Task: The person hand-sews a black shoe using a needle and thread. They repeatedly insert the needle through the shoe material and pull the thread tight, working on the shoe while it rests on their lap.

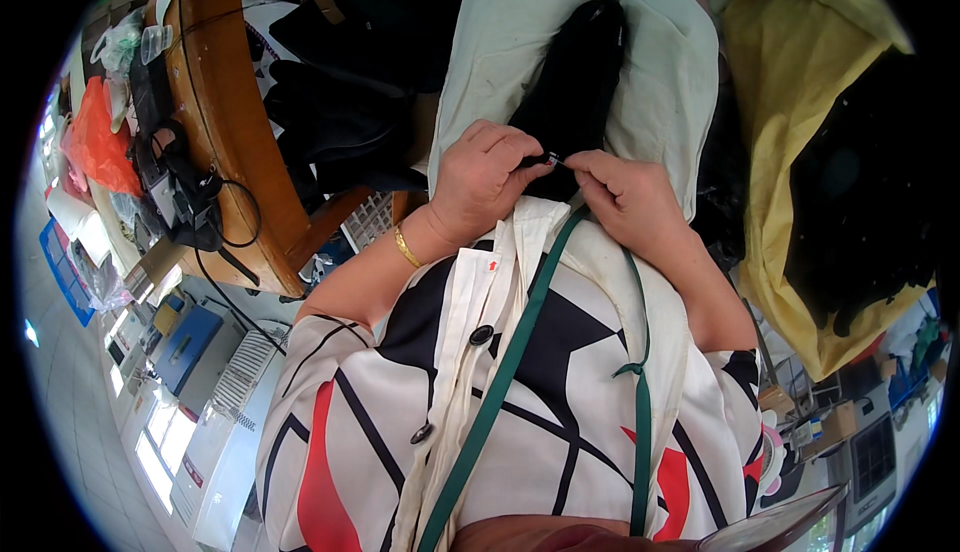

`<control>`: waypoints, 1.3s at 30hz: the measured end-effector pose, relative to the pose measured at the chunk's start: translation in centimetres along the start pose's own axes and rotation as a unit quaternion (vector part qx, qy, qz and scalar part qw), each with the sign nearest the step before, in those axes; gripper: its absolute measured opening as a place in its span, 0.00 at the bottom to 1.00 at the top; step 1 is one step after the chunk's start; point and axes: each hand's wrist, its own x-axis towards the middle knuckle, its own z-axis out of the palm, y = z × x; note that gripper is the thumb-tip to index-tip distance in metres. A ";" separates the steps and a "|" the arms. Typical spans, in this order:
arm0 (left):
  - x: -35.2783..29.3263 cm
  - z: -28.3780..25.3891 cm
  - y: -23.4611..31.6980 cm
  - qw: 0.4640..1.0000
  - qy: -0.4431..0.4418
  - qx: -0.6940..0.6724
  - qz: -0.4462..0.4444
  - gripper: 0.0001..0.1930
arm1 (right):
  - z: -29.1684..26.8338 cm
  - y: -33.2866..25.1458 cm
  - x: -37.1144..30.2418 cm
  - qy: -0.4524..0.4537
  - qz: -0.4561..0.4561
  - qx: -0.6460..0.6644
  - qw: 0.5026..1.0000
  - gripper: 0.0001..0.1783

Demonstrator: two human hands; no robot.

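A long black soft piece (pixel 572 102), rounded at its far end, lies on my lap over a pale apron (pixel 490 62); it resembles a shoe or boot upper, but its exact kind is unclear. At its near edge my left hand (pixel 487 174) pinches the black material between thumb and fingers. Close beside it on the right, my right hand (pixel 628 197) is closed, its thumb and forefinger meeting the same edge. Between the two sets of fingertips shows a small pale, shiny bit (pixel 551 159), too small to name.
Several black soft pieces (pixel 345 112) are heaped at the left, beside a wooden table (pixel 235 122) with a dangling black cord (pixel 240 307). On its far left are bags, including a red plastic bag (pixel 100 142). At the right a yellow sack (pixel 765 152) holds black material. Green straps (pixel 500 382) hang down my front.
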 end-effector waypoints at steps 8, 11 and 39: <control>0.0 0.1 -0.1 1.000 0.005 0.007 0.006 0.12 | 0.2 0.1 0.0 0.006 -0.016 -0.020 1.000 0.11; 0.0 0.2 -0.2 1.000 0.007 0.007 0.010 0.12 | 0.9 0.0 -0.1 0.005 -0.029 -0.046 0.998 0.09; -0.6 0.6 -0.3 0.999 0.033 0.006 0.019 0.12 | 1.2 0.3 0.1 -0.008 0.000 0.017 1.000 0.10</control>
